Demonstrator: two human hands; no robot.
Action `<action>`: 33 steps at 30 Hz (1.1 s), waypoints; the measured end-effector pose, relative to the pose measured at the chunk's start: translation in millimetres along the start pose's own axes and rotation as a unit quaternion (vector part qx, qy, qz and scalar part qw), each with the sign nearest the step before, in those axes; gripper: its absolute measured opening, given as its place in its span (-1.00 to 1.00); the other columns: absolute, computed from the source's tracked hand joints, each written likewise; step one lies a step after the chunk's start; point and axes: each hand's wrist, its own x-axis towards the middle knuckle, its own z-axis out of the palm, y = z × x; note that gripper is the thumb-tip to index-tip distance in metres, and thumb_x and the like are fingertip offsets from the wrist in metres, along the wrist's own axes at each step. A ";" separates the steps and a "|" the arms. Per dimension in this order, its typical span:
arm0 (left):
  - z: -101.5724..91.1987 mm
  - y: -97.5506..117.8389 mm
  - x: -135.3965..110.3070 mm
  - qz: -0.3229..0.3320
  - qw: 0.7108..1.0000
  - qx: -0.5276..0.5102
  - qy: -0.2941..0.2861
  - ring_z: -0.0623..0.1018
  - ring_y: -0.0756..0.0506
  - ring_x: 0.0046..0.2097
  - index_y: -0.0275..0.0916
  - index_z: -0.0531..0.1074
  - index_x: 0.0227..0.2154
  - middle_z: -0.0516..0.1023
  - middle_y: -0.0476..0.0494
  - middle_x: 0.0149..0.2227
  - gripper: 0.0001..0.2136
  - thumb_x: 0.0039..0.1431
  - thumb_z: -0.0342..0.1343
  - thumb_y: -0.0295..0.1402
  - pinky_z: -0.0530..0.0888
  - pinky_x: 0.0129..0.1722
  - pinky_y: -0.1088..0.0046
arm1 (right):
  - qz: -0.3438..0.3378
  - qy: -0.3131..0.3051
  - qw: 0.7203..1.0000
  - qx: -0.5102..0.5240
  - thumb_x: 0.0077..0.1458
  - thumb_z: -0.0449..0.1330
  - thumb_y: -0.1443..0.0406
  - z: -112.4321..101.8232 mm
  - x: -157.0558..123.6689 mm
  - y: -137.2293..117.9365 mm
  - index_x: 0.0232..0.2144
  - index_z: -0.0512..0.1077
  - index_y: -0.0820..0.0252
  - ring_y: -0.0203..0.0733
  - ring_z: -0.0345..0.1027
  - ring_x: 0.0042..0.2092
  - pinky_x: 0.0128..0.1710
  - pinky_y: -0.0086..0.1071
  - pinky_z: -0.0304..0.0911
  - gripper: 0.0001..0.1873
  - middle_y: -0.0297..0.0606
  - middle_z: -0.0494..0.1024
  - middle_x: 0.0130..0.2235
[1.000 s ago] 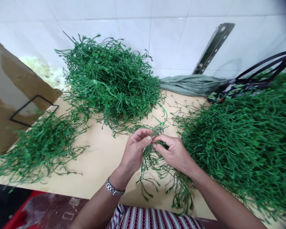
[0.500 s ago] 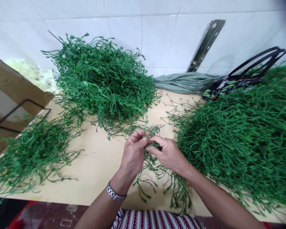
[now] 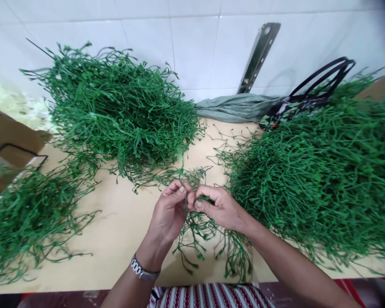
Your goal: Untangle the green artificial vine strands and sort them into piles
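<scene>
My left hand (image 3: pixel 170 208), with a metal watch (image 3: pixel 143 269) on its wrist, pinches a thin green artificial stem (image 3: pixel 181 164) between thumb and fingers. The stem stands roughly upright, its top end blurred. Close beside it, my right hand (image 3: pixel 218 206) has thumb and forefinger pressed together at the left fingertips. Green plastic stems show around its curled fingers, but its exact hold is partly hidden. Beneath both hands lies a loose bunch of green stems (image 3: pixel 235 256) with small forked tips.
A big heap of green stems (image 3: pixel 122 107) is at the back left, another (image 3: pixel 321 179) at the right, a smaller pile (image 3: pixel 35 218) at the left. A grey-green cloth (image 3: pixel 237 108), a dark-handled bag (image 3: pixel 285 112) and a metal bracket (image 3: pixel 258 57) are along the wall. A cardboard box (image 3: pixel 16 132) stands left.
The view has shifted, so the piles appear further left. The fingertips have parted slightly, and the stem in my left hand now shows more clearly, running down past the thumb.
</scene>
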 end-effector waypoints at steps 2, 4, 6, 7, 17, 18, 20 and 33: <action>1.2 -0.3 -0.4 -0.007 1.000 0.020 -0.001 0.25 0.11 -0.66 -0.33 0.38 -0.58 0.29 0.06 -0.73 -0.92 -0.10 0.17 -0.45 0.22 -0.62 0.62 | -0.015 -0.029 0.999 -0.021 0.10 0.04 0.35 -1.3 -0.6 -3.2 -0.40 0.40 0.24 -0.37 0.26 -0.40 -0.36 -0.52 0.14 -0.86 -0.36 0.44 -0.42; 3.1 -0.9 -1.1 0.005 0.998 0.054 0.009 0.20 0.13 -0.69 -0.34 0.37 -0.61 0.28 0.07 -0.73 -0.92 -0.13 0.18 -0.48 0.17 -0.66 0.63 | -0.017 -0.052 0.995 -0.082 0.07 0.03 0.40 -3.1 -0.8 -5.6 -0.39 0.42 0.23 -0.39 0.21 -0.45 -0.41 -0.52 0.11 -0.84 -0.38 0.42 -0.45; 5.7 -2.2 -1.5 0.024 0.996 0.081 0.028 0.19 0.14 -0.69 -0.34 0.36 -0.62 0.28 0.07 -0.72 -0.91 -0.14 0.17 -0.49 0.14 -0.67 0.63 | -0.023 -0.060 0.985 -0.162 0.02 0.02 0.46 -4.8 -0.6 -7.0 -0.41 0.42 0.24 -0.38 0.19 -0.46 -0.44 -0.51 0.08 -0.82 -0.37 0.42 -0.46; 7.1 -3.4 -1.5 0.036 0.995 0.089 0.038 0.18 0.15 -0.69 -0.34 0.35 -0.63 0.27 0.08 -0.72 -0.91 -0.14 0.17 -0.49 0.13 -0.66 0.63 | -0.035 -0.056 0.976 -0.207 -0.02 0.01 0.49 -5.3 -0.3 -7.2 -0.43 0.41 0.26 -0.37 0.19 -0.46 -0.44 -0.50 0.06 -0.81 -0.35 0.42 -0.46; 12.1 -0.4 -2.5 0.010 0.999 0.042 0.025 0.14 0.13 -0.68 -0.32 0.33 -0.62 0.20 0.11 -0.74 -0.90 -0.13 0.15 -0.46 0.15 -0.65 0.61 | -0.122 -0.031 0.957 -0.260 -0.06 -0.02 0.52 -10.1 -4.2 -3.7 -0.43 0.37 0.25 -0.35 0.21 -0.45 -0.43 -0.50 0.10 -0.79 -0.34 0.40 -0.48; 11.6 2.7 -3.1 0.000 0.999 0.038 0.010 0.15 0.12 -0.67 -0.31 0.33 -0.61 0.21 0.10 -0.73 -0.91 -0.12 0.14 -0.46 0.17 -0.64 0.60 | -0.121 -0.025 0.965 -0.231 -0.02 -0.02 0.50 -9.9 -4.8 -4.3 -0.41 0.37 0.25 -0.36 0.23 -0.43 -0.41 -0.51 0.12 -0.80 -0.33 0.42 -0.45; 11.4 6.3 -3.5 -0.009 0.999 0.049 -0.019 0.19 0.10 -0.65 -0.30 0.34 -0.58 0.24 0.08 -0.72 -0.92 -0.10 0.14 -0.44 0.21 -0.61 0.58 | -0.127 -0.010 0.969 -0.213 0.00 -0.03 0.49 -8.3 -4.8 -4.7 -0.40 0.36 0.25 -0.36 0.25 -0.42 -0.40 -0.51 0.14 -0.81 -0.31 0.43 -0.44; 5.6 11.2 -13.9 0.228 0.965 0.098 0.087 0.24 0.09 -0.59 -0.28 0.33 -0.54 0.28 0.06 -0.64 -0.92 0.02 0.08 -0.50 0.22 -0.56 0.55 | -0.123 0.140 0.837 -0.515 -0.04 -0.04 0.47 -38.7 11.7 -28.2 -0.43 0.35 0.23 -0.30 0.20 -0.46 -0.53 -0.45 -0.01 -0.82 -0.29 0.40 -0.48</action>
